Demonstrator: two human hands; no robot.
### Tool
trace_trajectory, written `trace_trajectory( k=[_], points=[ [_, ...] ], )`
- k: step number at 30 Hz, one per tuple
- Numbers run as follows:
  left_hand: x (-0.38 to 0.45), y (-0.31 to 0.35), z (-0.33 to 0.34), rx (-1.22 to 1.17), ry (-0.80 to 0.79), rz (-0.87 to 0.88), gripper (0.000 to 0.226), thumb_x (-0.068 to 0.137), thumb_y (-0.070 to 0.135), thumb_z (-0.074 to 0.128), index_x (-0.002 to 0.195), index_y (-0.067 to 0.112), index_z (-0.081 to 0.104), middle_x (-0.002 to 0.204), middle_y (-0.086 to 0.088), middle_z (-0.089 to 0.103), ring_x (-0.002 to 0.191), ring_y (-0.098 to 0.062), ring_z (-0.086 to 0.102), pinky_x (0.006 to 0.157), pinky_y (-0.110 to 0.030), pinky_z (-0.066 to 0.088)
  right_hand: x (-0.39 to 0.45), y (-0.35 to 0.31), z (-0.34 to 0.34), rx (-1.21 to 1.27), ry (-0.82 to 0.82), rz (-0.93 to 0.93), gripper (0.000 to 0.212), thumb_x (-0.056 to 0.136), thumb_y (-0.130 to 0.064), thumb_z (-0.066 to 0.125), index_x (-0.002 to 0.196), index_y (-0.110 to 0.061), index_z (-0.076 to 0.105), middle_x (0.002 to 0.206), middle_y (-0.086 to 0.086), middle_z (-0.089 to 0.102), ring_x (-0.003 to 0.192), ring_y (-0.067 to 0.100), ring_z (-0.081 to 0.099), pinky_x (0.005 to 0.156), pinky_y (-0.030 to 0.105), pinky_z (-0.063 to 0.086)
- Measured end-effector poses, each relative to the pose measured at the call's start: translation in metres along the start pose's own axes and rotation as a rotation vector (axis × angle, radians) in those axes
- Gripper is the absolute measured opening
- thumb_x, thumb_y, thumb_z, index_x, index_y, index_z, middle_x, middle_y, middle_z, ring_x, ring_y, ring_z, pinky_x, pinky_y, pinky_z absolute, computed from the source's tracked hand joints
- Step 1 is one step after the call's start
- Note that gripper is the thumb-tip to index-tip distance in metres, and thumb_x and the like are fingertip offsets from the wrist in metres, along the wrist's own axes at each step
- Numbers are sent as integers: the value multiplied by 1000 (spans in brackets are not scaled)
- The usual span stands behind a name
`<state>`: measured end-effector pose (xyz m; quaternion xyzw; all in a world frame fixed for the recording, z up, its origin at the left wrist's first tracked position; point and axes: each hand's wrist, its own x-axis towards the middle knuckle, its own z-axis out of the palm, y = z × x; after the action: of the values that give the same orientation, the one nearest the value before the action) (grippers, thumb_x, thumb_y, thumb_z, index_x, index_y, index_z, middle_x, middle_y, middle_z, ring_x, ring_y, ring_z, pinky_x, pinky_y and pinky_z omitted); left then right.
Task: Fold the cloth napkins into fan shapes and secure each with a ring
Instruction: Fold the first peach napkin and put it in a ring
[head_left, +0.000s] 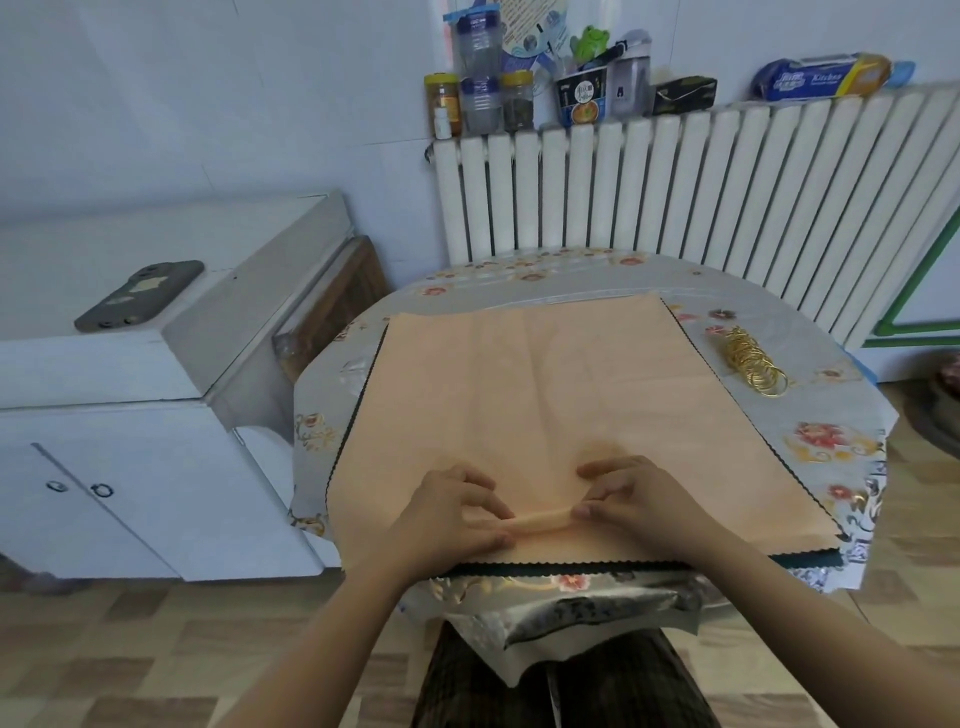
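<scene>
First pleat, near table edge
Left hand and right hand pinch 1 ridge in the peach napkin; next, likely stack another.

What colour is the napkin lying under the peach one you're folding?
Dark green: the lower napkin shows only as a zigzag edge beneath the peach napkin, clearest in the head view.

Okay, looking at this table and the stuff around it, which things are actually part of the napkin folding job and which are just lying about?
Part of the job:
- peach napkin, pinched into a first pleat by the left hand and right hand
- dark napkin underneath it
- gold rings piled beside it

Just lying about:
- phone on the white cabinet
- jars and packets on the radiator
</scene>
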<state>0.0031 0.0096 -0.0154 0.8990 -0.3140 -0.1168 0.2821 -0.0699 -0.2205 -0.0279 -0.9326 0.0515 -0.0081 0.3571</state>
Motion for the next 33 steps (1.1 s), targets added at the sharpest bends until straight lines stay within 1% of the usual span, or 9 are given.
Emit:
trace_trajectory(
  k=[3,9,13,16,19,21,24,27,33],
  points=[
    [-2,3,0,61,31,42,23,76,31,76,98,30,74,112,14,61,105,1,49,79,0,29,2,-5,-4,6,-27,11,8,79,-32,73,76,-24,75,119,-7,62,106,0,47,81,15,28],
    [-6,7,-2,99,11,62,19,83,25,65,101,28,71,103,14,66,102,-4,55,92,-25,41,3,-12,-9,7,-80,33,11,79,-33,73,70,-27,69,120,-6,60,100,0,50,81,17,32],
    [-3,7,-8,43,3,52,20,91,27,61,102,20,75,105,7,72,106,-4,59,90,-18,42,-1,-17,-11,-2,-81,5,10,77,-32,75,69,-27,71,112,-5,64,99,1,55,80,15,35],
    [0,8,-10,10,-7,43,21,92,28,59,102,19,75,102,6,73,91,0,60,75,-6,39,-9,-23,-10,19,-104,-45,9,76,-35,75,81,-28,74,95,-14,67,92,-4,58,75,3,37],
    [4,9,-12,-45,-12,-10,16,88,27,65,96,19,77,98,7,73,86,2,60,74,-6,40,-11,-23,-8,17,-119,-56,4,78,-38,72,79,-35,75,87,-10,73,85,1,64,82,26,50],
    [6,9,-14,-125,-20,-56,12,84,25,71,90,19,78,93,6,74,86,0,63,79,-15,45,-8,-20,-7,-26,-111,-29,9,80,-39,70,83,-33,76,87,-7,73,82,4,65,81,31,51],
    [7,9,-17,-215,-29,-95,8,80,22,74,85,18,78,83,7,73,80,1,63,78,-18,47,-5,-19,-6,-77,-117,-28,11,82,-35,69,85,-27,76,90,-10,72,81,-2,61,78,18,47],
    [7,10,-19,-207,-71,-89,15,79,27,75,92,19,77,90,7,73,84,2,63,75,-10,44,-3,-20,-3,-109,-105,-57,12,87,-32,64,84,-23,72,85,-14,66,75,-6,54,67,7,39],
    [9,10,-13,-94,-51,-115,18,84,35,69,94,22,76,94,7,72,89,-6,62,80,-24,46,-3,-20,-1,-190,-13,-118,8,94,-27,53,86,-27,51,80,-15,55,77,4,51,63,12,36]
  ],
)
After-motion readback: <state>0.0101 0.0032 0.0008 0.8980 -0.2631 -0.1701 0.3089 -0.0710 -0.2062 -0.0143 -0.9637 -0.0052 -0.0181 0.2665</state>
